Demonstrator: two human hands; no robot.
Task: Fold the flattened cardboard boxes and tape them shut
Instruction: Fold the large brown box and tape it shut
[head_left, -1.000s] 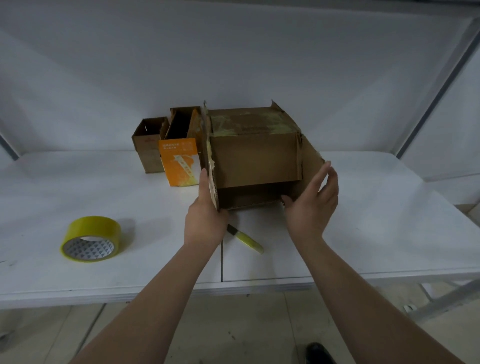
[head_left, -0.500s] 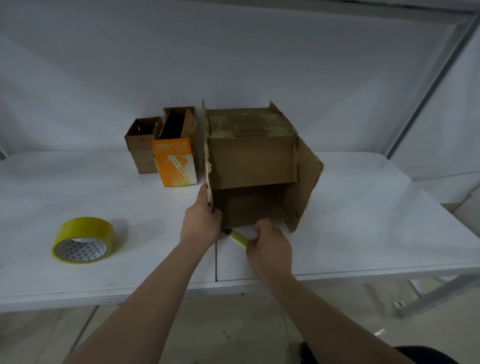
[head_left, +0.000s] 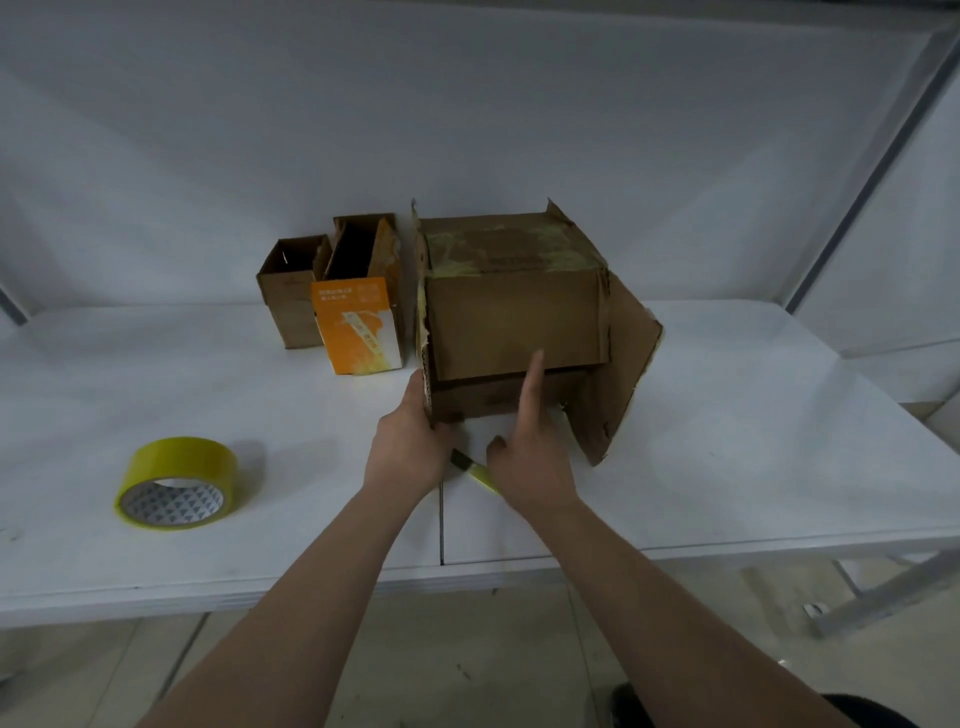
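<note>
Cardboard box (head_left: 511, 317) on its side, opening toward camera; left fingers (head_left: 415, 395) grip flap, right fingers (head_left: 532, 384) spread

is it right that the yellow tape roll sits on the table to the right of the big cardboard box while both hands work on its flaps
Not quite: the head view shows the yellow tape roll on the table to the left of the big cardboard box, not the right. Both the left hand and the right hand are indeed at its flaps.

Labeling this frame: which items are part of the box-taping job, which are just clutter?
In the job: big cardboard box, left hand on its flap, right hand pushing the bottom flap up, tape roll.
Lying about: small brown box, orange box, yellow-handled tool.
</note>
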